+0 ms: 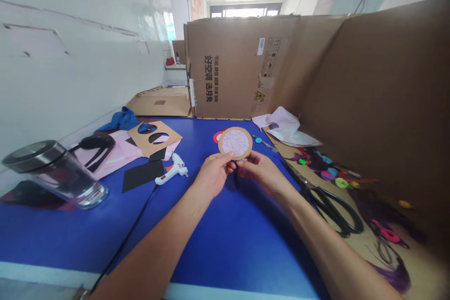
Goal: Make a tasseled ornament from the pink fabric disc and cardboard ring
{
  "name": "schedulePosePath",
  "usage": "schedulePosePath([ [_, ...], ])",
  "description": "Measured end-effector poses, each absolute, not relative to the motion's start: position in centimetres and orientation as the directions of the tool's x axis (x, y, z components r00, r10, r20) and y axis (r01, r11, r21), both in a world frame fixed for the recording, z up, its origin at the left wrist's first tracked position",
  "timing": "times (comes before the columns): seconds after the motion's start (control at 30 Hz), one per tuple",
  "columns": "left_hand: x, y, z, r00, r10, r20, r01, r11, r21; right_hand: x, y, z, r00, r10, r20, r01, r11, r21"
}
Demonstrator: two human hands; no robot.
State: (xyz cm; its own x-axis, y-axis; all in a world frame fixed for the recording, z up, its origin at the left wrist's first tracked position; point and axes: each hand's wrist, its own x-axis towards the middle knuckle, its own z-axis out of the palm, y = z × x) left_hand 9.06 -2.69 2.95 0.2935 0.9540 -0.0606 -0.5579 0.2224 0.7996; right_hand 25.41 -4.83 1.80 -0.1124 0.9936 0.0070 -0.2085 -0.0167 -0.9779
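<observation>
A round cardboard disc (235,143) is held up over the blue table, its face covered by a pale lilac paper circle with thin crossing lines. My left hand (215,174) pinches its lower left edge, thumb on the front. At the lower right edge, my right hand (260,171) is closed with thumb and fingers on the rim. Something thin and dark hangs just below, between the hands; its kind is unclear. Partly hidden behind the disc lies a red and white round piece (217,137). A compass-like drawing tool (265,143) lies to the right.
Left are a white glue gun (173,168) with its cord, black paper (142,176), cardboard with cut-out holes (163,132) and a glass bottle (70,180). Right are large black scissors (330,206), coloured bits and white cloth (284,124). A tall cardboard wall (232,65) stands behind.
</observation>
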Motion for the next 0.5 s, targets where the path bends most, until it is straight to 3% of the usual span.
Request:
schedulePosePath([
  [0.2,9.33,-2.71,2.61,0.247,0.967,-0.059,-0.540,0.188,0.821,25.05,-4.87,1.81,-0.098,0.991,-0.088,-0.179,-0.104,-0.978],
  [0.5,9.35,-2.45,2.31,0.235,0.967,-0.098,-0.583,0.221,0.782,24.76,-5.13,2.04,-0.103,0.988,-0.112,-0.184,-0.130,-0.974],
])
